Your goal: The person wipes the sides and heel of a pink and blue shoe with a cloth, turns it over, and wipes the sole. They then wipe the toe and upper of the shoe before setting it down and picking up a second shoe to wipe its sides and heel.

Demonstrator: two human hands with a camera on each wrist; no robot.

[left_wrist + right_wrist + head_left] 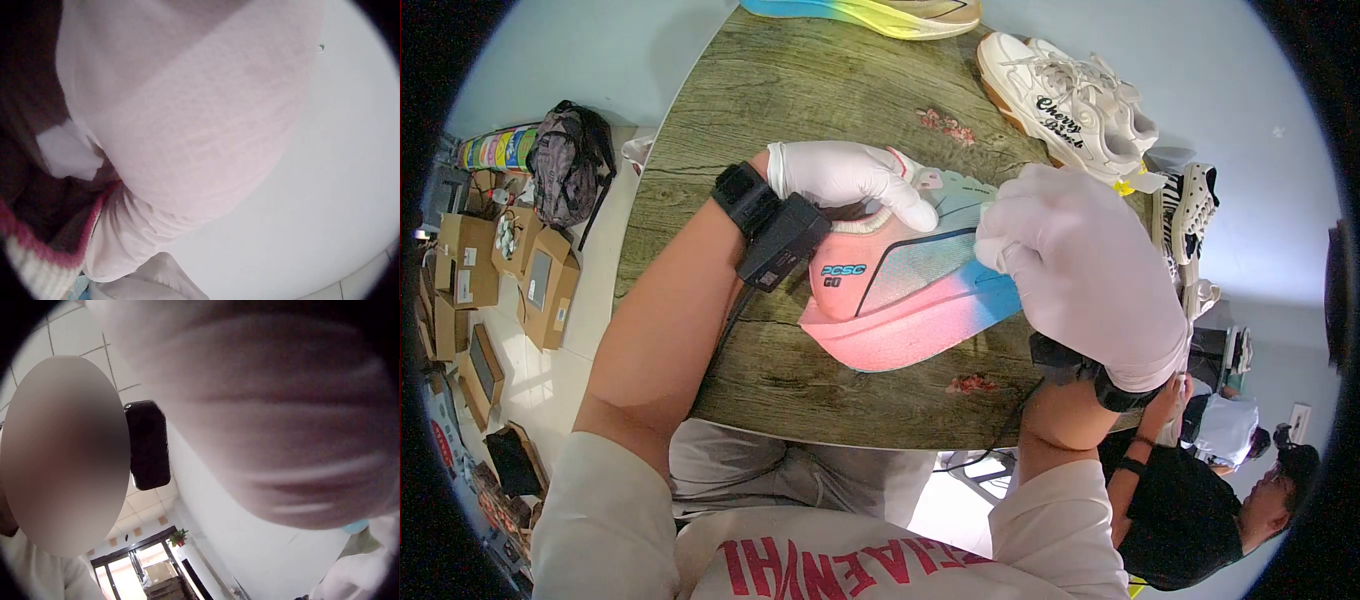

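A pink, grey and blue running shoe with "PCSC GO" on its heel lies on its side on the wooden table. My left hand, in a white glove, grips it at the collar, thumb on the grey upper and the other fingers partly hidden behind. Over the shoe's front my gloved right hand bends its fingers against the upper and covers the toe. I cannot tell what lies between its fingertips. Glove fabric fills much of both wrist views.
White sneakers stand at the table's back right, and a yellow and blue shoe at the far edge. More shoes are on the right. Cardboard boxes and a backpack sit on the floor left. Another person is at right.
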